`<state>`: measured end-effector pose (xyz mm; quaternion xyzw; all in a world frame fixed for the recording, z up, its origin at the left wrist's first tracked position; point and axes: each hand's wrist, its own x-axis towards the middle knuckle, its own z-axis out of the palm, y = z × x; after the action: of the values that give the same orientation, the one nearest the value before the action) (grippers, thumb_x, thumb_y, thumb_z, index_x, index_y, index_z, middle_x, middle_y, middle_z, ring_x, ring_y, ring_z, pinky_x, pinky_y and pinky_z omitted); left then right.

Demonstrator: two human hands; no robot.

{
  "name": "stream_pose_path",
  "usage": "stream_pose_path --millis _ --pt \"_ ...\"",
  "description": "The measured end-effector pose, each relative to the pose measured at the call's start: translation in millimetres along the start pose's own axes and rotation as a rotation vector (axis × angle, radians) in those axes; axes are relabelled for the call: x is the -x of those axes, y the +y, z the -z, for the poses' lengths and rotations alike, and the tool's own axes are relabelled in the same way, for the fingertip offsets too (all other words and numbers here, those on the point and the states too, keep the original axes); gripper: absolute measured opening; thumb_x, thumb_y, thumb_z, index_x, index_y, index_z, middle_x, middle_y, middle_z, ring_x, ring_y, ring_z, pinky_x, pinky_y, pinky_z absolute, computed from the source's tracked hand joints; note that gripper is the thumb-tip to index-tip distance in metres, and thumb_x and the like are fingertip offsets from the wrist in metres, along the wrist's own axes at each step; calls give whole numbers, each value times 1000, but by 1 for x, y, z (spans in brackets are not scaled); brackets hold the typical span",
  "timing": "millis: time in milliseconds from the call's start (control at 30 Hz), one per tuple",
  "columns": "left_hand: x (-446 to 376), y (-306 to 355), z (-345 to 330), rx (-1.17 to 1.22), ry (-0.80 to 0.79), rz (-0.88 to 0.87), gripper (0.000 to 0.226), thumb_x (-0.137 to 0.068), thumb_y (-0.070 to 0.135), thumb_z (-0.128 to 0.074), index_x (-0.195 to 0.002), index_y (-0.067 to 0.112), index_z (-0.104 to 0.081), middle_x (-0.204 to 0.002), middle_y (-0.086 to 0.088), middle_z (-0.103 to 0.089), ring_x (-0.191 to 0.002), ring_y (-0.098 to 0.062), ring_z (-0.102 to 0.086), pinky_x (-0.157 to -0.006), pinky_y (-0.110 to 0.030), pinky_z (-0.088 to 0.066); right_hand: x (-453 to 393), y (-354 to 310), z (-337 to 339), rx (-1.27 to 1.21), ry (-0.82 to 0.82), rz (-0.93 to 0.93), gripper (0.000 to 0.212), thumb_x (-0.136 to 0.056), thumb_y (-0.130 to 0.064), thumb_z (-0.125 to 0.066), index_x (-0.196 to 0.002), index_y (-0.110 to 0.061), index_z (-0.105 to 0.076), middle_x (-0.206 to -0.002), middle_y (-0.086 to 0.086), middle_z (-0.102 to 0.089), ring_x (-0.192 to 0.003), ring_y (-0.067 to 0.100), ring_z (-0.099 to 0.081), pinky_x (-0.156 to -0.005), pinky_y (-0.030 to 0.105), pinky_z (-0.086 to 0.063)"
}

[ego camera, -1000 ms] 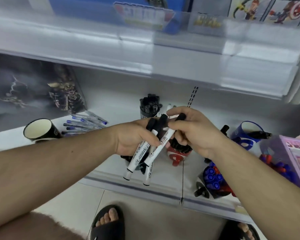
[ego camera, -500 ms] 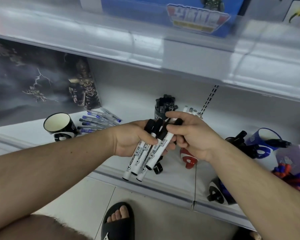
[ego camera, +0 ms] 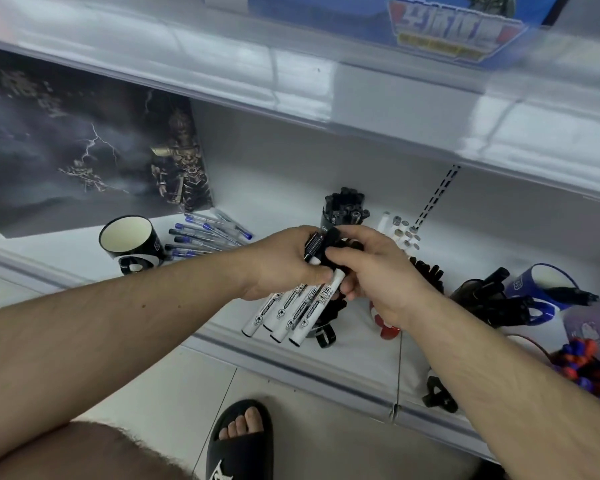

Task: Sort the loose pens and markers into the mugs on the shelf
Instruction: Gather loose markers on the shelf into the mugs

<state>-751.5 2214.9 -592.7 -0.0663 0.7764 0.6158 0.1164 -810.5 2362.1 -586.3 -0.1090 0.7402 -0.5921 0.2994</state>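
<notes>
The bunch in the left hand [ego camera: 284,268] has grown: a second ago two or three white markers fanned out below the fist, and now four barrels hang there side by side, ends pointing down toward the front lip of the shelf [ego camera: 326,372]. The right hand [ego camera: 378,271] has closed in against the left, its fingers curled round the black caps of the markers [ego camera: 291,313], as if squaring the bundle. I take it the gathering is nearly done and the bundle is about ready to go into a mug.

The markers are white with black print along the barrel and black caps, all alike, held above the shelf and not touching it. Behind the hands a black mug of markers [ego camera: 343,209] already stands packed with black caps. To the left an empty black mug [ego camera: 132,244] stands beside a scatter of blue pens [ego camera: 205,233] lying loose. A blue mug [ego camera: 548,289] sits at the right with dark markers around it.
</notes>
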Motion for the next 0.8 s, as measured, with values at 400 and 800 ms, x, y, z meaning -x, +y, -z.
stream_pose_path --millis 400,800 --pt "-14 -5 -10 -162 -20 -21 55 -86 -4 -59 -133 13 -36 -92 -8 -60 -81 -19 -61 -65 -32 -48 -17 27 -16 268 171 200 39 -66 -68 -65 -81 -32 -61 -74 -4 -70 -61 11 -62 -60 32 -51" --pt "-41 -11 -14 116 -11 -82 44 -79 -5 -67 -114 18 -54 -109 -17 -64 -99 -16 -61 -92 -34 -52 -37 22 4 591 374 555 9 -89 -22 -66 -84 -18 -72 -81 -8 -67 -79 8 -61 -71 12 -46"
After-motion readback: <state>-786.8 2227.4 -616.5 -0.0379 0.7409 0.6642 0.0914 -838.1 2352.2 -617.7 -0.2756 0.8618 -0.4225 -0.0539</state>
